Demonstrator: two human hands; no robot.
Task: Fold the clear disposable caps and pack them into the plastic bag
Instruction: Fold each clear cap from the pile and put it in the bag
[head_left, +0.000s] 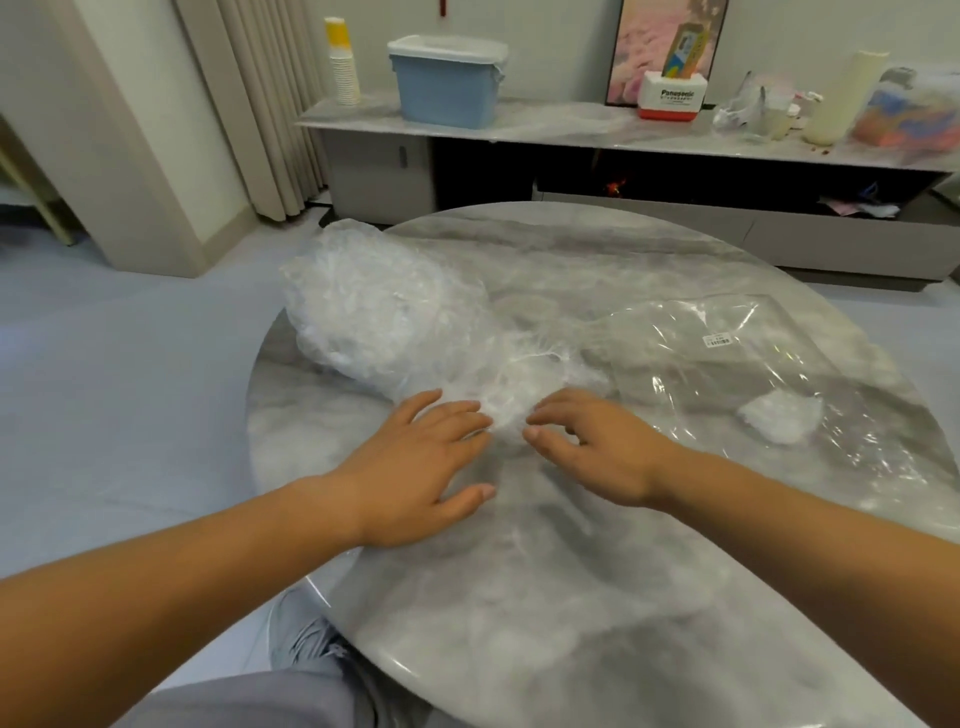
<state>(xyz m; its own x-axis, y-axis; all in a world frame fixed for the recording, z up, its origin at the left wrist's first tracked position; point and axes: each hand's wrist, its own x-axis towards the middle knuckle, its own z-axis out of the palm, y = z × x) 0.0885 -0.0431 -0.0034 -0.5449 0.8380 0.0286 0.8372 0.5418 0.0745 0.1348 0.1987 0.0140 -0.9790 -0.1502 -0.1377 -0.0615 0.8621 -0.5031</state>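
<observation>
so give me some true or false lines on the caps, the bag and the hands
1. The left hand and the right hand both touch one cap on the table. True.
2. The pile of caps lies right of the bag. False: it lies left of the bag.
3. The bag is empty. False: a white wad shows in it.
4. A blue bin stands on the shelf behind. True.

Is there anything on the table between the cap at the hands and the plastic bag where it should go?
Nothing visible does. The cap lies directly beside the plastic bag, which is flat to its right. The pile of caps sits on the opposite, left side.
</observation>
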